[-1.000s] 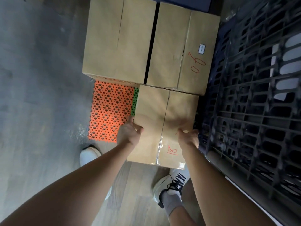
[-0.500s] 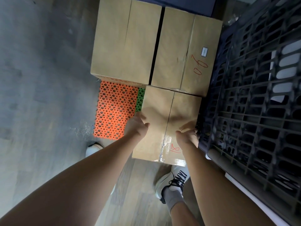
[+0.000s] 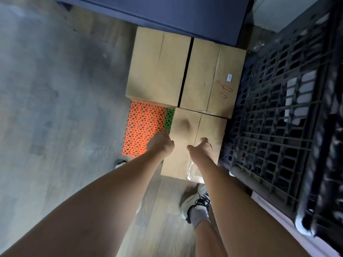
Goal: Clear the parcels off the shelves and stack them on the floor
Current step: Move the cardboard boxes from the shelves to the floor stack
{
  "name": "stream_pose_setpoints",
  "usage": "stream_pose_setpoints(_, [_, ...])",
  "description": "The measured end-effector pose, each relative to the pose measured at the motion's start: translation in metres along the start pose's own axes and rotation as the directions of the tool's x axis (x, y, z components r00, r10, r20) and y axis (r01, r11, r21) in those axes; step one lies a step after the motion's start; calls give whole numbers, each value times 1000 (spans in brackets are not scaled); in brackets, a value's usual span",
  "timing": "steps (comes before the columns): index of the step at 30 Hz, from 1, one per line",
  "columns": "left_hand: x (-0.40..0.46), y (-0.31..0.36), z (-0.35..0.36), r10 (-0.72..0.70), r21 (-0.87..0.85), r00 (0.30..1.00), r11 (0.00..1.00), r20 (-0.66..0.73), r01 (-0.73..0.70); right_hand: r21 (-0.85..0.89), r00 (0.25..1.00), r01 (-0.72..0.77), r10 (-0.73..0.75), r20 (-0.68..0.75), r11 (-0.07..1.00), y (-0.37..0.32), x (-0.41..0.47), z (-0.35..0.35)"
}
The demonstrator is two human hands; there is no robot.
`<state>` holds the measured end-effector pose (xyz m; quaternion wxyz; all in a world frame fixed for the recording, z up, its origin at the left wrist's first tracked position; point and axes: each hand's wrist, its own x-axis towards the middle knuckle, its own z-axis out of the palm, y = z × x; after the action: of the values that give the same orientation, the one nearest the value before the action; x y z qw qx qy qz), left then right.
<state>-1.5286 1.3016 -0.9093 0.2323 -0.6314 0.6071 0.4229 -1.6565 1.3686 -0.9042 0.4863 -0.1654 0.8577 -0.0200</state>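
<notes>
Left hand [image 3: 161, 143] pressed against the left side of a box [image 3: 193, 143], fingers straight down the edge; right hand [image 3: 202, 149] on top, fingers curled over the far right edge. Gripped from both sides, probably to steer the box square. Set low on the orange mat [image 3: 143, 129], butted against two bigger boxes [image 3: 185, 71] behind, black crate [image 3: 282, 115] tight on the right. Packed close, presumably for a steady stack on the floor [image 3: 55, 108].
</notes>
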Motion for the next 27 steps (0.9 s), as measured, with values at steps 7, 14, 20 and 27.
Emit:
stream_pose_setpoints(7, [-83,9,-100,66,83,996,995,-65,-61,-36,991,137,-137,-2,990,-65,-97,-46])
stream_pose_setpoints(14, [-216,25,-224,157,120,971,983,-178,-137,-110,949,310,-314,-19,944,-142,-245,-114])
stream_pose_setpoints(20, [-314,25,-324,235,136,938,969,-255,-205,-180,906,411,-423,-31,894,-187,-360,-160])
stream_pose_setpoints(27, [-394,16,-415,355,205,880,931,-317,-302,-212,858,492,-511,-47,845,-228,-460,-189])
